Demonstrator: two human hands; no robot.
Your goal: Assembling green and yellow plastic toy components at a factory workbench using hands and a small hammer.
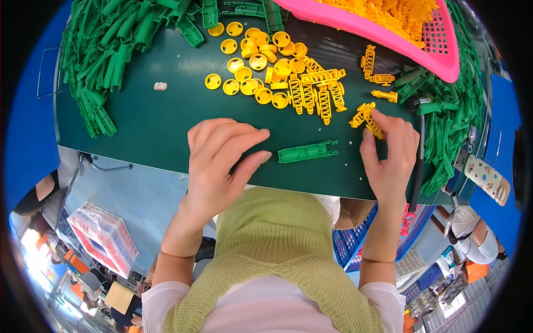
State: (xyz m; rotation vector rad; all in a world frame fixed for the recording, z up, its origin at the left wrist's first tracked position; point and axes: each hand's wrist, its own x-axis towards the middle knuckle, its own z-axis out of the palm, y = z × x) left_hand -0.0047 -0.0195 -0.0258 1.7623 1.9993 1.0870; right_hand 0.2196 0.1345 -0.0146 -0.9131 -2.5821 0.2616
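My right hand [393, 150] has thumb and forefinger closed on a yellow ladder-like plastic piece [373, 126], near the table's right side. Another such piece seems to lie against it; their outlines overlap. My left hand [219, 158] hovers over the table's near edge, thumb and fingers apart with nothing between them. Between both hands a green plastic half-shell [308, 151] lies flat on the dark green table [166, 127]. Beyond it, several yellow ladder-like pieces [308, 95] lie together, touching a cluster of round yellow caps [257, 62].
Green half-shells are heaped at the far left [119, 41] and along the right [447, 127]. A pink basket [444, 61] of yellow pieces stands at the far right. A small pale scrap [160, 86] lies on the left. A patterned, light-coloured object [482, 176] sits beside the right heap.
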